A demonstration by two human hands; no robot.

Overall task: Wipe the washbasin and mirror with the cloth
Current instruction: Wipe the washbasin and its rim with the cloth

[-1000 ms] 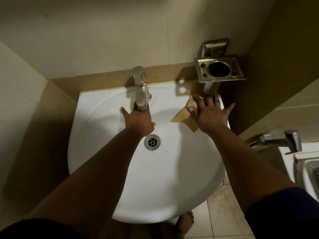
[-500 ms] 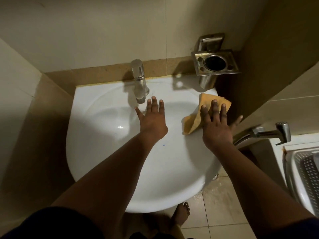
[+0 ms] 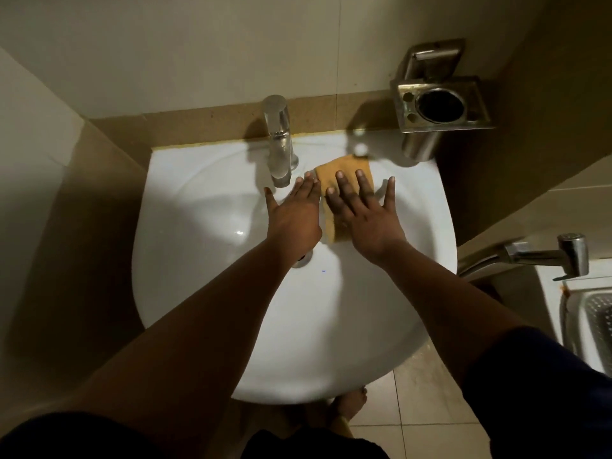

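A white round washbasin fills the middle of the view, with a chrome tap at its back rim. An orange cloth lies flat on the basin's back slope, just right of the tap. My right hand presses on the cloth with straight, spread fingers. My left hand lies flat beside it, fingers straight, fingertips near the tap's spout and the cloth's left edge. My left forearm covers most of the drain. No mirror is in view.
A steel tumbler holder hangs on the wall at the back right, above the basin's corner. A chrome spray tap juts out at the right, over a white fixture. Tiled walls close in on the left. A bare foot stands on the floor tiles below.
My right hand has slid the cloth left along the basin's back, from the right rim towards the tap. My left hand has stayed near the tap, flat on the basin.
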